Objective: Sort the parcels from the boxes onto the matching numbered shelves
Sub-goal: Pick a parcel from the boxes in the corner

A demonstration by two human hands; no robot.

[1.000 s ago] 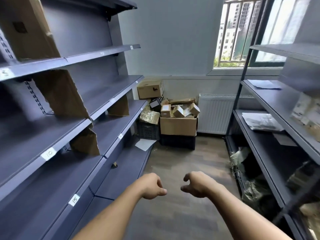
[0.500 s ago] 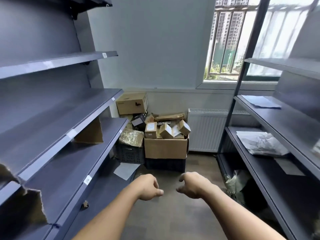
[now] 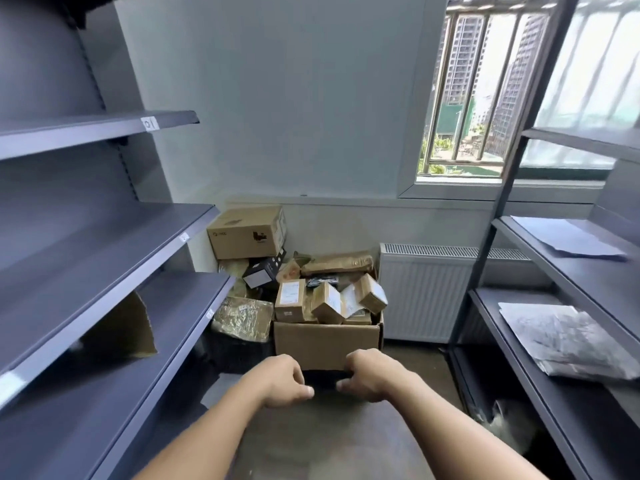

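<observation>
Two runs of dark grey metal shelving flank the aisle, the left-hand shelves [image 3: 104, 237] carrying small white number tags [image 3: 150, 123] on their front edges and the right-hand shelves [image 3: 571, 271] holding a few flat grey mailers. At the far end of the aisle, by the wall and beside a white ribbed radiator [image 3: 422, 296], stands the open brown cardboard box [image 3: 327, 342]. Its long side runs left to right, square to the person, and it rests on something dark that is mostly hidden.

The small brown cardboard parcels with white labels are heaped above its rim. One [image 3: 290, 299] stands upright at the left front corner with its label facing out, a second [image 3: 327, 303] leans in the middle, and a third [image 3: 372, 294] tilts at the right. A long brown padded envelope [image 3: 337, 263] lies across the back.

The left hand [image 3: 282, 381] and right hand [image 3: 372, 375] are held out side by side and close together. Both have their fingers curled into loose fists with the thumbs tucked in, and both carry nothing. In this view they overlap the box's lower front edge, though whether they touch it I cannot tell; they look short of it.

The parcels lie ahead of and above the knuckles. The upright one sits above the left hand and the tilted one above the right, so neither hand is clearly nearer. Any pick probably needs a reach forward and up over the rim, with the fingers uncurling first.
</observation>
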